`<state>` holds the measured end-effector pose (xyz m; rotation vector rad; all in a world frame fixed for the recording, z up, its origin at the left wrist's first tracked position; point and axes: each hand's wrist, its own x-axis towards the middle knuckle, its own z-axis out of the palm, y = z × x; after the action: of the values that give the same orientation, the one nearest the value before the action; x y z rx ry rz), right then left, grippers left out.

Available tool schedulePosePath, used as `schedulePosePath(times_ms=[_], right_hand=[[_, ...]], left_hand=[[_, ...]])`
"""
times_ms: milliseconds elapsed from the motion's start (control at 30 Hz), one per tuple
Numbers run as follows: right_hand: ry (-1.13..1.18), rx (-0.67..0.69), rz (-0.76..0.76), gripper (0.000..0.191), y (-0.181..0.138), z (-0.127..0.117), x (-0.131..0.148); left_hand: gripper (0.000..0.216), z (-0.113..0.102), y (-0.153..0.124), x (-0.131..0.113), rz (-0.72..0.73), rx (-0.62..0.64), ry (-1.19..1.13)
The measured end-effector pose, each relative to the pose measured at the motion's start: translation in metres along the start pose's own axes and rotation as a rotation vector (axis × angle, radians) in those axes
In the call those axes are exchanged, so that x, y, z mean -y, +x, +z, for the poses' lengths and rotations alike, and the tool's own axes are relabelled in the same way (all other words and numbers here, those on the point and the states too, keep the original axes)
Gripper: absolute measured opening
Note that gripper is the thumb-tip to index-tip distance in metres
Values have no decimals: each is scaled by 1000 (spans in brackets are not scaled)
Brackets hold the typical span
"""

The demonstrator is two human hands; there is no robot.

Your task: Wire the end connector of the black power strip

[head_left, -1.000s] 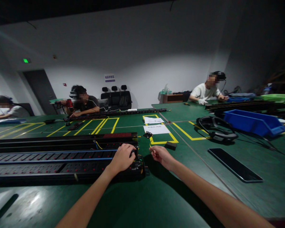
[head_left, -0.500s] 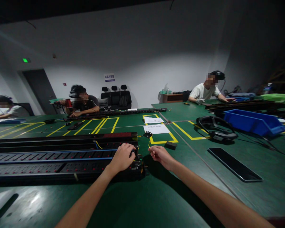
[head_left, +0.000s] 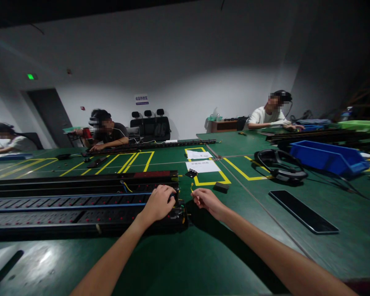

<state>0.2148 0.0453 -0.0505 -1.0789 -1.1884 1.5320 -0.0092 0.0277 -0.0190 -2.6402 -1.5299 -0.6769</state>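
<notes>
My left hand [head_left: 160, 202] is curled over the right end of a long black power strip [head_left: 111, 198], its fingers bent round the edge; part of the grip is hidden beneath the palm. Just right of that end, my right hand [head_left: 207, 201] pinches a short yellow wire [head_left: 191, 187] between thumb and fingertips, its free end pointing up. A second black strip [head_left: 117, 218] with red dots lies in front, with wires at its right end. Behind the wire, a small black perforated bracket [head_left: 191, 173] lies by a white paper sheet [head_left: 203, 166].
A black block [head_left: 221, 188] sits beyond my right hand. Farther right are a phone [head_left: 304, 211], a black headset [head_left: 280, 166] and a blue bin [head_left: 328, 158]. Several people work around the green table [head_left: 160, 263], one [head_left: 106, 129] holding a red tool.
The yellow wire in my right hand has tilted slightly to the left. My left hand stays in place. The person in white at the right has brought their hands together.
</notes>
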Motion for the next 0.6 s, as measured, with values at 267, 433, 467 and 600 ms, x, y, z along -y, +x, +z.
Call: schedulePosePath(times_ms=[267, 433, 467, 600], right_hand=[[-37, 6, -16, 10, -1, 1, 0], [-62, 24, -18, 10, 0, 0, -3], [-68, 27, -21, 11, 0, 0, -3], [-110, 41, -36, 11, 1, 0, -5]], left_hand=[[25, 0, 0, -1, 3, 6, 19], [26, 0, 0, -1, 2, 11, 31], [26, 0, 0, -1, 4, 10, 30], [26, 2, 0, 0, 9, 2, 34]])
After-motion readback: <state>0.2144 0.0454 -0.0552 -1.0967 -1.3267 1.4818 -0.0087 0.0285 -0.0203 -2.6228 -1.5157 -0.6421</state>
